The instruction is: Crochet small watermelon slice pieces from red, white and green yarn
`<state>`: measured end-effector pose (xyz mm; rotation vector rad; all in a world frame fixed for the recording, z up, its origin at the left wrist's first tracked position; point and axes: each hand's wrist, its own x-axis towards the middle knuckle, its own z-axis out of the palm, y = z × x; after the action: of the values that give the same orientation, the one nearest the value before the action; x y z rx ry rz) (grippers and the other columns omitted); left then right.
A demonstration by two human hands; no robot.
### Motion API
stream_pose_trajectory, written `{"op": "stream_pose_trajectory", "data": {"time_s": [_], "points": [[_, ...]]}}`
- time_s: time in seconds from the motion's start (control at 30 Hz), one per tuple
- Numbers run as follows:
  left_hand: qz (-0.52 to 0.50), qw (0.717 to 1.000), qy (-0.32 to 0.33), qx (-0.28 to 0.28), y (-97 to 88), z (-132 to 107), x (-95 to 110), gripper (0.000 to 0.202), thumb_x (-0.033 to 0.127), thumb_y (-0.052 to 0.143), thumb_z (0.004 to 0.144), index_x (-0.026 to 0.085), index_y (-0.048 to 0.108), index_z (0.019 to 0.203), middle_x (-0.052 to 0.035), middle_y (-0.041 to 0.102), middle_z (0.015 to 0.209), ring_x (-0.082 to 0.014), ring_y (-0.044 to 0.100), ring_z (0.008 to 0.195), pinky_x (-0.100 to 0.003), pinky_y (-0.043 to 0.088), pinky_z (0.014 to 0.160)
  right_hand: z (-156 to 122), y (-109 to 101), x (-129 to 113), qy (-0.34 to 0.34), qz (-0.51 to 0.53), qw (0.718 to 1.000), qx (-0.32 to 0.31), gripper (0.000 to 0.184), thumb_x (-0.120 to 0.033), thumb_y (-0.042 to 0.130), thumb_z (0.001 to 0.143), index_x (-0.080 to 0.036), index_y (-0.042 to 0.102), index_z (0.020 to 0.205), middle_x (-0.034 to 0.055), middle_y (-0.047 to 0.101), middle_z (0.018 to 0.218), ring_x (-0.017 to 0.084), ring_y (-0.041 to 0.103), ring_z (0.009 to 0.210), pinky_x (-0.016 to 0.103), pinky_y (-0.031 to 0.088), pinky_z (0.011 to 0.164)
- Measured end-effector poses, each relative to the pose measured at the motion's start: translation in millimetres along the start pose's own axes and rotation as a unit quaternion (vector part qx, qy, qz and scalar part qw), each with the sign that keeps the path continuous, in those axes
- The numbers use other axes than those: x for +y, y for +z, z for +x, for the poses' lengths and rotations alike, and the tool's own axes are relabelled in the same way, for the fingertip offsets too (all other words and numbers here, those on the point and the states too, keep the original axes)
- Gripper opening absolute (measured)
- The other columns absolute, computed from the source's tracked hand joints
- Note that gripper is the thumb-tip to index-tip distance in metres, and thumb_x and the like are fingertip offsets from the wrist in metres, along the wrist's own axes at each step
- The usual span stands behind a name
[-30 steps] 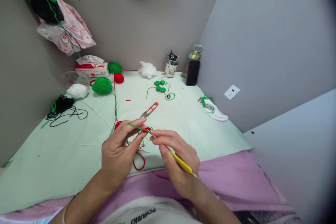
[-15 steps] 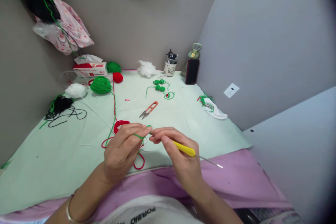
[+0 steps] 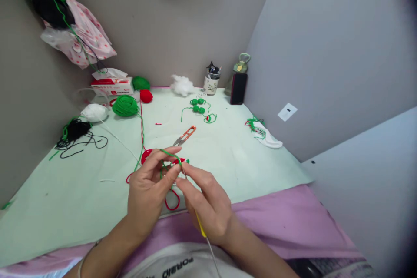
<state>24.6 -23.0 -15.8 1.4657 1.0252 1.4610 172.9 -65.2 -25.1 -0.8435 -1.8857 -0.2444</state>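
My left hand (image 3: 148, 189) pinches a small crocheted piece (image 3: 178, 162) in red, green and white. Green yarn (image 3: 170, 153) runs over its index finger. In my right hand (image 3: 208, 204) is a crochet hook with a yellow handle (image 3: 200, 225), its metal tip at the edge of the piece and its rear shaft pointing down toward my body. Both hands meet just above the table's front part. A loop of red yarn (image 3: 172, 201) hangs below them, and a red yarn coil (image 3: 146, 156) lies partly hidden behind my left fingers.
Orange thread snips (image 3: 188, 132) lie just beyond my hands. Green (image 3: 125, 105), red (image 3: 146, 95) and white (image 3: 94, 113) yarn balls stand back left, near a tissue box (image 3: 112, 87). Small green crocheted balls (image 3: 198, 109), white stuffing (image 3: 181, 85), a cup (image 3: 211, 83) and a phone (image 3: 239, 89) are farther back.
My right hand has turned, so the hook's handle swings from pointing right to pointing down toward me. My left hand has tilted, bringing the red and green piece into sight.
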Motion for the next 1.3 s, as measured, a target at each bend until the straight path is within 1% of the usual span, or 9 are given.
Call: {"op": "stream_pose_trajectory", "data": {"time_s": [0.1,0.2,0.37,0.53,0.9,1.0,1.13,1.2,1.3], "points": [[-0.020,0.999,-0.036,-0.012,-1.3,1.3,3.7,0.025,0.022,0.078,0.089,0.031,0.078,0.112,0.0021,0.077,0.103,-0.0116,0.070,0.090,-0.019,0.057,0.081,2.1,-3.6,0.1,0.036,0.053,0.998,-0.002,0.033,-0.001,0.053,0.097,-0.010,0.065,0.126,0.0217,0.072,0.125,0.023,0.072,0.119,0.034,0.065,0.096],[-0.024,0.999,-0.023,-0.010,-3.3,0.4,2.5,0.030,0.022,0.078,0.090,0.032,0.077,0.118,0.0033,0.077,0.098,-0.0115,0.071,0.089,-0.019,0.057,0.082,7.3,-11.1,-1.3,0.107,0.136,0.985,-0.004,0.035,-0.001,0.053,0.097,-0.017,0.066,0.125,0.0162,0.072,0.128,0.019,0.073,0.116,0.031,0.065,0.096],[0.065,0.989,0.129,0.012,-5.6,-2.1,-5.4,0.040,0.007,0.071,0.092,0.032,0.074,0.122,0.0027,0.076,0.105,-0.0128,0.071,0.098,-0.026,0.056,0.093,13.4,-20.4,-4.1,0.149,0.198,0.969,0.001,0.032,-0.001,0.054,0.097,-0.018,0.068,0.119,0.0135,0.074,0.122,0.018,0.075,0.111,0.031,0.066,0.094],[0.123,0.952,0.279,0.018,-7.9,2.8,-11.6,0.051,-0.003,0.070,0.088,0.030,0.071,0.128,0.0003,0.077,0.105,-0.0155,0.071,0.098,-0.031,0.058,0.087,16.4,-22.2,-5.8,0.154,0.205,0.967,-0.001,0.029,0.000,0.055,0.095,-0.016,0.069,0.115,0.0135,0.077,0.116,0.018,0.075,0.113,0.028,0.064,0.096],[0.197,0.885,0.422,-0.010,-13.5,10.5,-16.1,0.053,-0.007,0.072,0.085,0.024,0.071,0.129,-0.0046,0.081,0.103,-0.0209,0.074,0.098,-0.035,0.061,0.084,20.7,-23.7,-9.6,0.266,0.239,0.934,0.001,0.023,-0.009,0.055,0.099,-0.020,0.074,0.105,0.0071,0.079,0.109,0.014,0.076,0.103,0.025,0.062,0.092],[0.187,0.906,0.380,-0.008,-10.2,7.4,-15.7,0.050,-0.007,0.070,0.086,0.024,0.071,0.125,-0.0036,0.079,0.104,-0.0187,0.073,0.097,-0.033,0.060,0.084,15.7,-17.8,-8.7,0.234,0.204,0.950,0.017,0.025,-0.006,0.055,0.098,-0.021,0.072,0.109,0.0079,0.079,0.111,0.015,0.076,0.105,0.027,0.063,0.093],[0.140,0.966,0.216,0.015,-5.2,-2.2,-13.0,0.042,0.002,0.070,0.091,0.029,0.072,0.123,-0.0004,0.076,0.107,-0.0163,0.072,0.098,-0.031,0.058,0.088,6.5,-9.1,-7.3,0.124,0.124,0.984,0.015,0.035,0.000,0.055,0.095,-0.016,0.067,0.123,0.0174,0.075,0.123,0.020,0.074,0.115,0.031,0.064,0.096],[0.111,0.980,0.163,0.016,-3.8,-5.1,-11.0,0.041,0.004,0.070,0.092,0.031,0.072,0.123,0.0005,0.074,0.110,-0.0156,0.072,0.099,-0.031,0.058,0.090,4.1,-7.3,-6.8,0.098,0.102,0.990,0.009,0.038,0.002,0.055,0.094,-0.014,0.065,0.126,0.0202,0.073,0.127,0.021,0.073,0.118,0.032,0.064,0.097],[0.099,0.979,0.177,0.020,-2.9,-4.1,-8.4,0.041,0.002,0.069,0.092,0.032,0.073,0.120,0.0013,0.075,0.109,-0.0156,0.071,0.100,-0.032,0.057,0.091,4.2,-8.3,-5.9,0.100,0.111,0.989,0.003,0.038,0.001,0.055,0.094,-0.016,0.066,0.127,0.0181,0.073,0.127,0.021,0.074,0.117,0.031,0.065,0.098]]}}
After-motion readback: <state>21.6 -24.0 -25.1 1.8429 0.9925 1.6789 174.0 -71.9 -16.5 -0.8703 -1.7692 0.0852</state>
